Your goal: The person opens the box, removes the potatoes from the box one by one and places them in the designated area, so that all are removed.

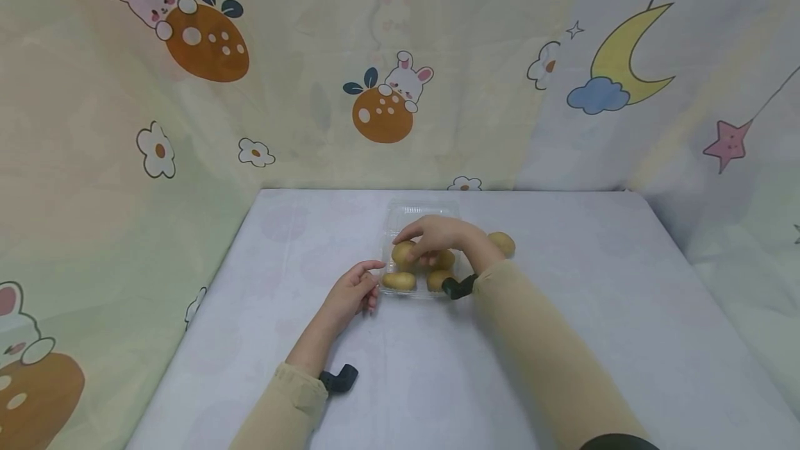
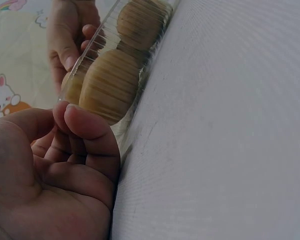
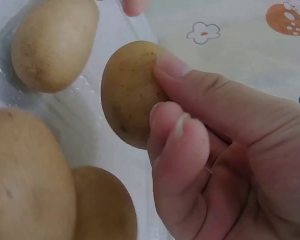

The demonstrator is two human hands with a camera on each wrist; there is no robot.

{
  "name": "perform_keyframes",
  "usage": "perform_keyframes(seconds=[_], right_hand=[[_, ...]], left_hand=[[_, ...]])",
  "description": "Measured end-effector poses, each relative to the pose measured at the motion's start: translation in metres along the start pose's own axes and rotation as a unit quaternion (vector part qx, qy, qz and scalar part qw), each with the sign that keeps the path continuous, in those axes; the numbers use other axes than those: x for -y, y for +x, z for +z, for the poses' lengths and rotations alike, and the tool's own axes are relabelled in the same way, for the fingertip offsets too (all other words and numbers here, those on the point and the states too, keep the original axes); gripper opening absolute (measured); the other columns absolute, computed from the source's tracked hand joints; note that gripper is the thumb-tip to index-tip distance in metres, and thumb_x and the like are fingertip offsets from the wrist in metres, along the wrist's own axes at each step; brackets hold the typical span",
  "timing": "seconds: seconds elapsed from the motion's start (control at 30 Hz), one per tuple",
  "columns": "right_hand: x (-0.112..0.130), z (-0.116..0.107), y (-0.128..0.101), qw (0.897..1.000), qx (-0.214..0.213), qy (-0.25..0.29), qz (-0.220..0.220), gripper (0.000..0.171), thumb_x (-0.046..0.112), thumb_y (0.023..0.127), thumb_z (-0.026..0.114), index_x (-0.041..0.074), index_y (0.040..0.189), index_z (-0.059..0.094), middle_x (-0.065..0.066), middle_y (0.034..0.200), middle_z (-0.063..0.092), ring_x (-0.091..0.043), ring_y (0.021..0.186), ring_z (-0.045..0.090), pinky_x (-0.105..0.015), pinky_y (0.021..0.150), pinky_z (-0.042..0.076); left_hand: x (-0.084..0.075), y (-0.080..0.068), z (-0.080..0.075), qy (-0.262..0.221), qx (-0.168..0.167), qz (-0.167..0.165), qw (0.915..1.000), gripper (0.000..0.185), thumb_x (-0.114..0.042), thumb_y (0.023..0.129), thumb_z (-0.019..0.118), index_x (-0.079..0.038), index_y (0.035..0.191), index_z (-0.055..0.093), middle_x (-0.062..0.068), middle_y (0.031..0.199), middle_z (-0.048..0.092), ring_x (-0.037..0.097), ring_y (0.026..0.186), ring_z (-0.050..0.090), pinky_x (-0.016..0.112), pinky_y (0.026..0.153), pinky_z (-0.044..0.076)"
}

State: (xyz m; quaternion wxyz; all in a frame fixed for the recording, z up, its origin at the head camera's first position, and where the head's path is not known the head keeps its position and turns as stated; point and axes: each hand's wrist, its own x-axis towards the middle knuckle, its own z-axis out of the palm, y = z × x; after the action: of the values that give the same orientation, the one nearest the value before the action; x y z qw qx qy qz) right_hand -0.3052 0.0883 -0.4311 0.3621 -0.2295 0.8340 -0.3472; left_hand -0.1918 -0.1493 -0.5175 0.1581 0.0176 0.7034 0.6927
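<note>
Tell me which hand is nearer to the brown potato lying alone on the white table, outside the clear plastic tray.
Right. The right hand holds another potato over the clear plastic tray, beside the lone brown potato. The left hand touches the tray's opposite side.

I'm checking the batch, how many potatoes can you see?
5 small tan potatoes: three lying in the clear plastic tray, one held over it by the right hand, one on the table right of it. More may be hidden.

Just the backdrop and surface here

Pale worktop (image 1: 562,339) with a white cloth, one loose potato (image 1: 503,242) lying on it, and a cartoon curtain (image 1: 187,89) hung behind: bunnies, flowers, a moon (image 1: 625,54) and a pink star (image 1: 727,143).
</note>
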Motion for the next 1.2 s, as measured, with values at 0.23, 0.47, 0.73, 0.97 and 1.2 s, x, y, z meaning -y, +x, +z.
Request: perform_keyframes(seconds=[0.23,0.47,0.73,0.97,1.2], right_hand=[[-0.008,-0.009,-0.012,1.0,-0.016,0.024,-0.007,0.042,0.028,0.085,0.078,0.033,0.125,0.066,-0.005,0.106,0.067,-0.017,0.063,0.06,-0.032,0.064,0.054],[-0.021,-0.017,-0.027,0.998,-0.043,0.045,0.017,0.041,0.03,0.085,0.078,0.035,0.123,0.067,-0.003,0.118,0.064,-0.02,0.072,0.064,-0.033,0.071,0.057],[-0.042,-0.028,-0.055,0.995,-0.079,0.066,0.0,0.046,0.029,0.084,0.078,0.033,0.128,0.065,-0.003,0.108,0.067,-0.022,0.073,0.064,-0.038,0.075,0.056],[-0.06,-0.037,-0.078,0.993,-0.115,0.034,0.003,0.05,0.033,0.083,0.079,0.034,0.13,0.063,-0.003,0.109,0.066,-0.021,0.066,0.062,-0.041,0.067,0.052],[-0.081,-0.045,-0.104,0.988,-0.149,0.042,0.009,0.052,0.035,0.085,0.077,0.031,0.134,0.059,-0.011,0.087,0.064,-0.022,0.065,0.06,-0.036,0.068,0.053]], left_hand=[[0.001,0.0,0.0,-0.004,-0.001,-0.003,1.0,0.032,-0.015,0.102,0.053,-0.017,0.133,0.055,0.001,0.075,0.055,0.013,0.06,0.052,0.026,0.055,0.049],[0.002,0.0,0.0,-0.003,-0.005,-0.007,1.0,0.031,-0.016,0.102,0.053,-0.019,0.132,0.056,0.001,0.075,0.056,0.014,0.061,0.053,0.027,0.056,0.049],[0.001,0.001,0.0,-0.001,-0.012,-0.01,0.9999,0.029,-0.017,0.101,0.054,-0.022,0.13,0.058,0.003,0.077,0.057,0.015,0.062,0.053,0.028,0.057,0.05],[0.001,0.001,0.001,-0.006,-0.015,-0.01,0.9998,0.029,-0.015,0.101,0.053,-0.02,0.13,0.058,0.003,0.076,0.056,0.015,0.061,0.053,0.027,0.056,0.049],[0.001,0.001,0.001,-0.009,-0.011,-0.007,0.9999,0.029,-0.014,0.102,0.052,-0.02,0.13,0.058,0.003,0.077,0.055,0.015,0.061,0.052,0.027,0.056,0.049]])
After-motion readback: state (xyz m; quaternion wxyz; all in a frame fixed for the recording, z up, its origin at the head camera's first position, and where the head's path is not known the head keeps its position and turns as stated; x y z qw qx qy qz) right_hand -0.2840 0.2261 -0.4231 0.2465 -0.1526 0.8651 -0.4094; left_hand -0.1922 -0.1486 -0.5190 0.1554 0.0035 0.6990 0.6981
